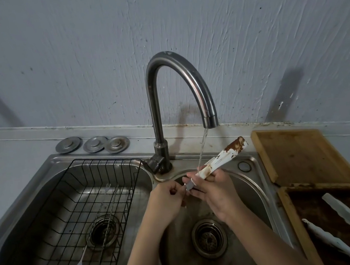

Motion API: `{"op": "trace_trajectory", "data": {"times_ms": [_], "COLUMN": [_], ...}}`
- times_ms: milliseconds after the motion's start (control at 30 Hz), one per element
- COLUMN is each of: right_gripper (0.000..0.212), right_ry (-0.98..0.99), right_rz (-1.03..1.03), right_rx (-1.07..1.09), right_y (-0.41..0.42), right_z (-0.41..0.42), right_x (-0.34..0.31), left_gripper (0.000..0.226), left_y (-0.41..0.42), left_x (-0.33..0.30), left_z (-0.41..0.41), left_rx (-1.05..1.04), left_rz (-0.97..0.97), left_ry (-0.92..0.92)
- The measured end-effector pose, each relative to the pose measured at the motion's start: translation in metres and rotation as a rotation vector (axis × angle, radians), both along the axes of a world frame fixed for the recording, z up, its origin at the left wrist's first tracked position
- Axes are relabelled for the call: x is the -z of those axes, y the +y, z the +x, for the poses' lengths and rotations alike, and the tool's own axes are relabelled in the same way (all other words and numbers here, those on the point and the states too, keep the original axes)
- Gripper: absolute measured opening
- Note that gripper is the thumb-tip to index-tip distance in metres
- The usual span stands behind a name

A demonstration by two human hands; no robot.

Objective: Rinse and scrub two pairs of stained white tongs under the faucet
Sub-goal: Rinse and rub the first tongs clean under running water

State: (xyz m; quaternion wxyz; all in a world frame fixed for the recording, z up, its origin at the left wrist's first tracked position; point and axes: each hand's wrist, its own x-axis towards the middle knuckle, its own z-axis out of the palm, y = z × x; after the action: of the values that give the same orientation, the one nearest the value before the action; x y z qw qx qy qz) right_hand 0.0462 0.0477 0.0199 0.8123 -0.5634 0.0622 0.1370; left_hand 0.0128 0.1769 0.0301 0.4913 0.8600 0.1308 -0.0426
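A: What is nearest, and how much room is there?
B: The second tongs lie on a stained wooden tray at the right, just beside the round basin's rim. Inside the basin, the space around the drain is open.
A: And the hands?
B: Both are above this basin. The right hand is closed around the handle end of the stained tongs; the left hand pinches the grey end with its fingertips.
A: Further back?
B: The brown tips point up and right, past the water stream from the faucet. At the left a wire rack fills the other basin
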Motion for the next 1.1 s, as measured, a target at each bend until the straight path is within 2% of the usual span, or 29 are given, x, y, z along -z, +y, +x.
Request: {"op": "trace_trajectory", "data": {"times_ms": [67, 167, 233, 333, 433, 567, 733, 900, 1000, 1100], "right_gripper": [0.008, 0.016, 0.011, 0.022, 0.011, 0.020, 0.011, 0.032, 0.025, 0.017], "right_ry": [0.015, 0.070, 0.054, 0.015, 0.047, 0.091, 0.068, 0.108, 0.086, 0.070], "right_rz": [0.030, 0.095, 0.074, 0.006, 0.040, 0.125, 0.040, 0.163, 0.122, 0.058], "right_rx": [-0.001, -0.006, -0.059, -0.076, -0.040, -0.055, -0.054, -0.026, -0.090, -0.061], "right_y": [0.002, 0.002, 0.000, -0.001, 0.000, -0.002, -0.003, -0.003, -0.003, -0.002], "right_z": [0.001, 0.002, 0.001, -0.001, 0.000, -0.001, -0.001, -0.004, -0.006, -0.005], "right_x": [0.000, 0.000, -0.001, -0.003, -0.004, -0.007, -0.010, -0.008, -0.009, -0.012], "left_gripper": [0.030, 0.028, 0.025, 0.025, 0.026, 0.026, 0.022, 0.025, 0.026, 0.024], "left_y": [0.002, 0.004, 0.006, 0.007, 0.004, 0.004, 0.004, 0.007, 0.012, 0.009], "left_x": [-0.002, -0.006, -0.007, -0.008, -0.009, -0.010, -0.010, -0.011, -0.011, -0.013], "left_z": [-0.002, -0.003, -0.003, -0.003, -0.005, -0.005, -0.006, -0.004, -0.003, -0.005], "left_rx": [-0.007, -0.017, -0.021, -0.010, -0.004, -0.003, 0.013, 0.005, -0.017, 0.004], "left_rz": [-0.020, -0.017, 0.008, 0.019, 0.024, 0.035, 0.049, 0.049, 0.040, 0.080], "left_ry": [0.011, 0.003, -0.003, -0.002, -0.010, -0.013, -0.021, -0.031, -0.062, -0.076]}}
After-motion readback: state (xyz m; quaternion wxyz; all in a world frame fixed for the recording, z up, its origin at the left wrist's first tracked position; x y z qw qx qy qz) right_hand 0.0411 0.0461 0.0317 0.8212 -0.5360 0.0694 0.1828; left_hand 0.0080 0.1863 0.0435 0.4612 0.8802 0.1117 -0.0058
